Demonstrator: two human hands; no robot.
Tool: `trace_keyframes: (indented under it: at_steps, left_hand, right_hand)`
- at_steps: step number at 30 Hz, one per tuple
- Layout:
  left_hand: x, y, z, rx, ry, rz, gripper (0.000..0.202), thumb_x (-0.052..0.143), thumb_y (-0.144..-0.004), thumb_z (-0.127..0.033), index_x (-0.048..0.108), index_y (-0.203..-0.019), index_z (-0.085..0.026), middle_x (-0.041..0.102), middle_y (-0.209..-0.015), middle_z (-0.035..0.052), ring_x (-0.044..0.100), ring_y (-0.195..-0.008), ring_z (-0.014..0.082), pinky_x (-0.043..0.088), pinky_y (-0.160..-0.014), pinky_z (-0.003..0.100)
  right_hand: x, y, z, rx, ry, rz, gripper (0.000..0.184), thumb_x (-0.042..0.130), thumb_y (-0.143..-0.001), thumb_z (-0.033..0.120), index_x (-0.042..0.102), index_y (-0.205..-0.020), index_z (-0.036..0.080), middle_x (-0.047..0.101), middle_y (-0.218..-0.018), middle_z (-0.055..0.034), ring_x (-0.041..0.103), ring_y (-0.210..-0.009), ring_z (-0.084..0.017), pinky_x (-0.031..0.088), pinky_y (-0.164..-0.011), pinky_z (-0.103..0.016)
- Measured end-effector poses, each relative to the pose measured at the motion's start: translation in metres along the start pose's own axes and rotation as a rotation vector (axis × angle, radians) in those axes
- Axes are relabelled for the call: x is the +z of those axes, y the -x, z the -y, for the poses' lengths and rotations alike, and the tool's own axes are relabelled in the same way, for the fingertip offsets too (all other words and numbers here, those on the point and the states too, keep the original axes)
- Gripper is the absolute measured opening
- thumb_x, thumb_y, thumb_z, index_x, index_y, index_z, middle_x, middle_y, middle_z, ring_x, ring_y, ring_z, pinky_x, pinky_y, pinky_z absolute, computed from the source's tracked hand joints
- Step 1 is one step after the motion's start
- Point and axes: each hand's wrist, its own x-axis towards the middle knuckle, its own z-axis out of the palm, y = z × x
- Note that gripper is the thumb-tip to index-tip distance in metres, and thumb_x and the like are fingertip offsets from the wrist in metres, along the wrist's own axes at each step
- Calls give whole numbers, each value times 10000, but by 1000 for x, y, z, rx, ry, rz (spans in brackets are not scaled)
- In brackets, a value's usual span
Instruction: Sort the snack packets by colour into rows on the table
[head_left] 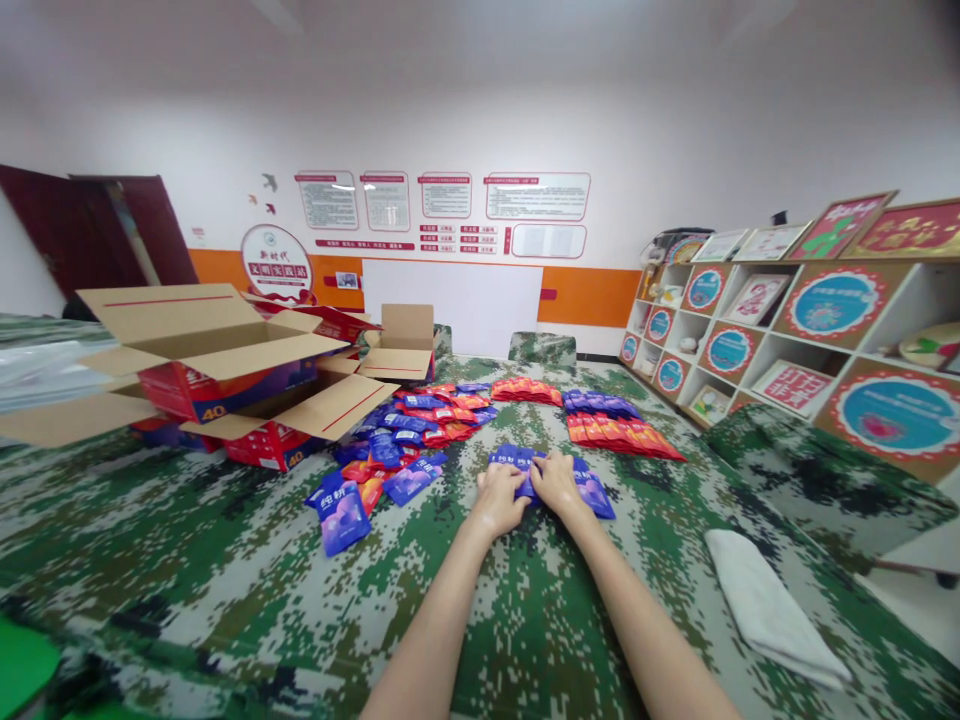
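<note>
Both my hands work on a short overlapping row of purple packets (595,490) with white lettering, lying on the table in front of me. At the left part of the row, my left hand (501,496) has its fingers bent over a packet. My right hand (556,481) grips the row just beside it, fingertips on the packets. My hands partly cover the packets between them. To the left lies a loose heap of purple and red packets (442,415), with one purple packet (343,515) nearest me.
Neat rows of red packets (626,435), purple packets (600,403) and more red packets (526,390) lie beyond my hands. Open cardboard boxes (225,350) stand at left. A folded white cloth (772,605) rests at right on the camouflage tablecloth (300,620). Shelves (750,385) line the right side.
</note>
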Motion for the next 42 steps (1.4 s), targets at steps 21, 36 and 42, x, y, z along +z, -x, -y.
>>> trace_keyframes:
  at_steps: [21, 36, 42]
  left_hand:
    - [-97, 49, 93, -388, -428, 16, 415, 407, -835, -365, 457, -1227, -239, 447, -1206, 105, 390, -1088, 273, 317, -884, 420]
    - [-88, 57, 117, -403, -526, 142, 459, 410, -769, -212, 419, -1227, -198, 406, -1270, 134, 90, -1317, 292, 222, -962, 461]
    - [-101, 42, 102, -487, -491, 62, 594, 491, -724, -235, 301, -1287, -226, 442, -1198, 121, 350, -1166, 296, 304, -905, 424]
  right_hand:
    - [-12, -1, 122, -189, -476, 58, 379, 419, -756, 122, 584, -1096, 142, 625, -1020, -90, 536, -951, -183, 373, -848, -260]
    - [29, 24, 176, -207, -636, 284, 650, 448, -674, 89, 374, -1320, 115, 429, -1331, -119, 377, -1230, -232, 276, -1039, -369]
    - [37, 26, 171, -200, -687, 262, 662, 470, -662, 104, 371, -1316, 96, 411, -1340, -137, 366, -1238, -234, 265, -1050, -373]
